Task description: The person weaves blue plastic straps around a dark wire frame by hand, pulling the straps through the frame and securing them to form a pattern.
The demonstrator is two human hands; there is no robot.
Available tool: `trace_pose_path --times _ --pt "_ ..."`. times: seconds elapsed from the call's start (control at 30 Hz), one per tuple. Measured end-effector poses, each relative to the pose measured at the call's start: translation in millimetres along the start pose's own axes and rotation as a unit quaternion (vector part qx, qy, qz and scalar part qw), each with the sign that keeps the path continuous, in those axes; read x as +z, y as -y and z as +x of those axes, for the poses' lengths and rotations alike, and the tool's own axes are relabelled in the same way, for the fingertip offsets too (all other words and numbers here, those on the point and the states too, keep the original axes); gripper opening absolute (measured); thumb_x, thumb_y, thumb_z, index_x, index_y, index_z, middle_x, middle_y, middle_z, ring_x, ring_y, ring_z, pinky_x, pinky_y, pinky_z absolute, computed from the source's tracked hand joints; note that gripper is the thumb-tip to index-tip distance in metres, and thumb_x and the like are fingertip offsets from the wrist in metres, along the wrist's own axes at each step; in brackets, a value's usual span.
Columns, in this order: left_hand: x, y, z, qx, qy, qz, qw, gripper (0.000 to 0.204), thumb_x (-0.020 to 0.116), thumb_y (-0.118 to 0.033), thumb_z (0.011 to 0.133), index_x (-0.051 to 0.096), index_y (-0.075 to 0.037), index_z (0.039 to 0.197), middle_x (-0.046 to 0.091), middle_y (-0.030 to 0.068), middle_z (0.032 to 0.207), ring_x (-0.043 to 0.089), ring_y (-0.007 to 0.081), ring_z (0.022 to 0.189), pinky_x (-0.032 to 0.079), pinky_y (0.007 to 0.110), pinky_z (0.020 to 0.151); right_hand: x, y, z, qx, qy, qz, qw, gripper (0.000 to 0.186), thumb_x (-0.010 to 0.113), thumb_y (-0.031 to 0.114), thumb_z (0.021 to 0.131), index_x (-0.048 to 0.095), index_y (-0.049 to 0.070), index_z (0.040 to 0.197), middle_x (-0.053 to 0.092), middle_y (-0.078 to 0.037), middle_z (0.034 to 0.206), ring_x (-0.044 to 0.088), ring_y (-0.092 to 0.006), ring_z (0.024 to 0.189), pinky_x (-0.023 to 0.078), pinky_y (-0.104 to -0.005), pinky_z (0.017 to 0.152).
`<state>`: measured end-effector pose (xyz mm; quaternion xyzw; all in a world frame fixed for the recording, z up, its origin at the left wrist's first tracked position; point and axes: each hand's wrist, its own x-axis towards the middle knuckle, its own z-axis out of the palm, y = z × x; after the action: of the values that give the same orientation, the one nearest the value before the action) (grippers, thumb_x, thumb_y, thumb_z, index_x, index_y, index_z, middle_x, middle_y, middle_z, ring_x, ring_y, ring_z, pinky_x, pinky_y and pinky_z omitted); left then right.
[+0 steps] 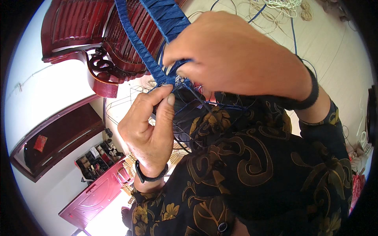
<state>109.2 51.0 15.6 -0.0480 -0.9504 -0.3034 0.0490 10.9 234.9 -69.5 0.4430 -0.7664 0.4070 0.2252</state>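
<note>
A blue frame wrapped in cord stands in front of me, with a narrow wrapped bar [136,39] on the left and a wide band [167,17] on the right. They come together low down, where dark loose strands hang. My left hand [147,126] pinches this meeting point between thumb and forefinger. Just above it, my right hand [232,55] is curled, with a bit of blue cord [187,61] showing between its thumb and fingers. That hand hides part of the wide band.
A dark red slatted wooden bench [75,23] stands at the upper left. Coils of pale cord [285,8] and blue strands lie on the light floor at the upper right. Low on the left are a rack of small items [98,161] and a red door [94,192].
</note>
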Motion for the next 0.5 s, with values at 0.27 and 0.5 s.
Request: trace_pose_path --times 0.27,0.5 --pt "-4.0 4.9 -2.9 -0.046 0.028 -0.015 0.998 0.015 0.071 -0.004 0.09 0.073 0.001 0.105 0.066 0.0077 0.079 0.059 0.0131 0.068 0.045 0.026 0.065 -39.5 37.1 -33.4 0.221 -0.039 0.174 0.959 0.01 0.071 0.012 0.09 0.071 0.003 0.089 0.066 -0.005 0.077 0.061 -0.0133 0.062 0.043 -0.0253 0.054" --pt "-1.0 4.1 -4.1 -0.006 0.012 -0.028 1.0 0.016 0.07 -0.001 0.09 0.073 0.0 0.106 0.063 0.0064 0.075 0.056 0.0113 0.067 0.044 0.025 0.063 -6.5 63.6 -51.8 0.257 0.1 0.308 0.911 0.014 0.062 0.018 0.092 0.06 0.004 0.087 0.063 -0.02 0.07 0.063 -0.0419 0.067 0.046 -0.0492 0.059"
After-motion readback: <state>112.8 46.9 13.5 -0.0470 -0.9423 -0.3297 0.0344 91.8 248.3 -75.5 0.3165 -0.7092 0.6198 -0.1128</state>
